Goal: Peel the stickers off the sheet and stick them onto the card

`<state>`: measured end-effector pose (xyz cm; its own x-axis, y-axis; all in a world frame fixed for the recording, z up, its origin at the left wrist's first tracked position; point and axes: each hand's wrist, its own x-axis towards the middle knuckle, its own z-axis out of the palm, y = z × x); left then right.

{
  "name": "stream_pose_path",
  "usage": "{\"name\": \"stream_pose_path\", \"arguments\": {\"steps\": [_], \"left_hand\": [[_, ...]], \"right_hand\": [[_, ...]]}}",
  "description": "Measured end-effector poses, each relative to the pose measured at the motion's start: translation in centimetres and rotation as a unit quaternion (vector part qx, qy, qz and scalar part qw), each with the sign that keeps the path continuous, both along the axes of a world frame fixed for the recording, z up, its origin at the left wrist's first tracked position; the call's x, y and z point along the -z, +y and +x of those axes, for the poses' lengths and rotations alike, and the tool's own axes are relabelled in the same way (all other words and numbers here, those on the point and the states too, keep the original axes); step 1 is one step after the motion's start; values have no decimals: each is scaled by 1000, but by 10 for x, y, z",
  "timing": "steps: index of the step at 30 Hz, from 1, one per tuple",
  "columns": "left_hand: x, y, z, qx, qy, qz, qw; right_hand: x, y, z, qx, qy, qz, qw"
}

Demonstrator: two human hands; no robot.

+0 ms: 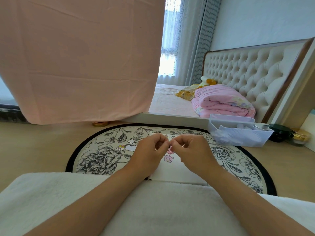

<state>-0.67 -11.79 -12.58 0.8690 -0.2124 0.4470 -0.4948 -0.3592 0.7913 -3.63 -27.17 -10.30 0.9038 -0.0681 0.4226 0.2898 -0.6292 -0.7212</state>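
Left hand [150, 149] and right hand [190, 149] curled, fingertips meeting over white card [172, 169] on floral mat [95, 157]; pinched object too small to tell.

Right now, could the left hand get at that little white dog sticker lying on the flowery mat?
Probably yes. The left hand is just right of the dog sticker, with only bare mat between them. Its fingertips are pinched against the right hand, so it must let go first.

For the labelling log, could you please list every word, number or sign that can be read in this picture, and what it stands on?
No readable text anywhere.
Stickers on the white card: cartoon figures only, no letters visible.
Clear plastic bin: no label visible.
Gold-lidded jars: any print too small to read.
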Motion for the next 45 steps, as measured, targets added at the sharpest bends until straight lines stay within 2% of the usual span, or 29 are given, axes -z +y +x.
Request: {"name": "stream_pose_path", "arguments": {"steps": [6,13,19,25,33,41,45], "left_hand": [[-1,0,-1,3,-8,5,1000],[-2,-1,-1,13,26,-32,999],[-1,0,0,33,90,-85,992],[-4,-1,-2,-2,59,-84,995],[-22,-15,4,-6,71,-71,995],[-38,-55,26,-9,38,5,999],[-41,-77,35,-22,26,26,999]], "right_hand": [[-4,1,-2,-11,33,62,997],[-4,4,-3,-28,75,150,985],[1,-1,4,0,4,72,997],[3,-5,8,-11,-15,24,1000],[-15,-21,12,-56,11,154,986],[-27,-66,30,5,-6,103,995],[-30,-108,44,85,-15,102,991]]}}
